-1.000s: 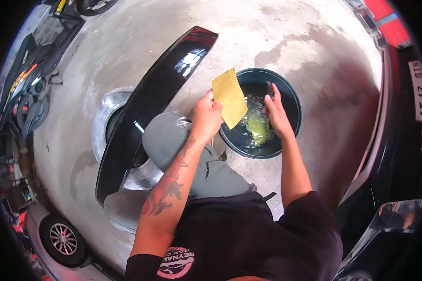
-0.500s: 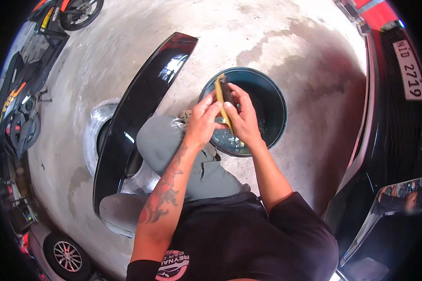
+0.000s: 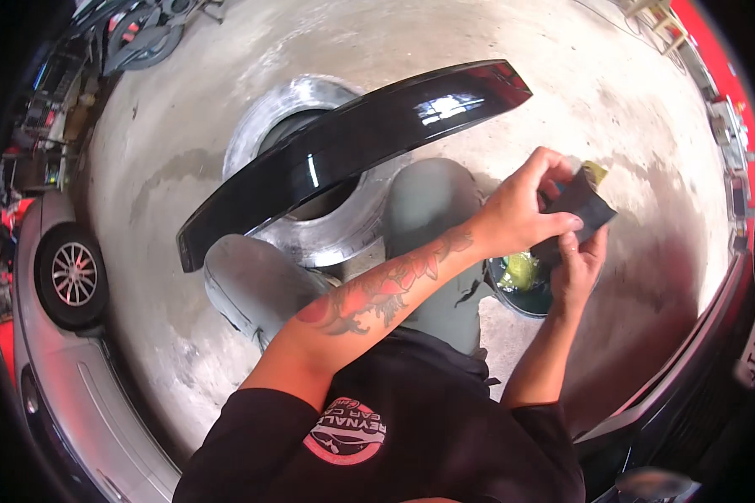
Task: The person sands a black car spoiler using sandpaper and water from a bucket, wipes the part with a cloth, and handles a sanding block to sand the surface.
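My left hand [image 3: 526,207] reaches across to the right, closed on a dark flat pad [image 3: 585,203] with a bit of yellow paper [image 3: 597,173] showing at its top. My right hand [image 3: 577,268] grips the same pad from below. Under them stands a dark bucket [image 3: 528,306] of water with something yellow-green [image 3: 520,272] in it, partly hidden by my hands. Beyond my knees, a long glossy black panel [image 3: 369,132] lies across a silvery-grey tyre [image 3: 252,126].
A silver car with a dark wheel [image 3: 73,272] is close on my left. A black car [image 3: 671,394] is at my lower right. Motorcycle parts [image 3: 143,42] and clutter line the upper left; a wooden stool [image 3: 654,21] stands at the upper right on the concrete floor [image 3: 176,126].
My view has turned toward the right, so both hands and bucket sit further right in it. The yellow sheet, earlier held upright in my left hand, is now mostly covered by the dark pad.
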Demonstrator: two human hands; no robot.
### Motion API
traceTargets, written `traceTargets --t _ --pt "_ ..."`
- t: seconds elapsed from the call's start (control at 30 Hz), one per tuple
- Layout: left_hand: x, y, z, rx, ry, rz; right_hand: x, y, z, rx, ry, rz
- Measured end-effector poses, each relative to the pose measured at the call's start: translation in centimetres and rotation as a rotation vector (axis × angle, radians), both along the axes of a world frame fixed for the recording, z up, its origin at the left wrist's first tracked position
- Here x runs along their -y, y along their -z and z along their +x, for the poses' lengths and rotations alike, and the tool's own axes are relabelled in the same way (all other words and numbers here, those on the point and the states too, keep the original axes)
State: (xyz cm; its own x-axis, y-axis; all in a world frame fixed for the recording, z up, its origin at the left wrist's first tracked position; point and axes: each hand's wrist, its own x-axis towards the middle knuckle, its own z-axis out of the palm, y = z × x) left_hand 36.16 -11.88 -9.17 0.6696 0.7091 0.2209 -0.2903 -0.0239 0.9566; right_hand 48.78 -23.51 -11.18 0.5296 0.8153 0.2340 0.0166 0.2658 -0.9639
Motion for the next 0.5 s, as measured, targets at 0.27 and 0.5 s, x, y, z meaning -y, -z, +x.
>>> traceTargets --t 0.27,0.5 --pt "-4.9 -0.4 -5.0 0.127 -0.12 0.201 -2.6 -0.5 2.9 0.176 0.029 -0.101" --pt "-7.4 19.6 -21.5 -0.06 -0.81 -1.355 -4.0 16.7 7.2 0.647 0.189 -0.762"
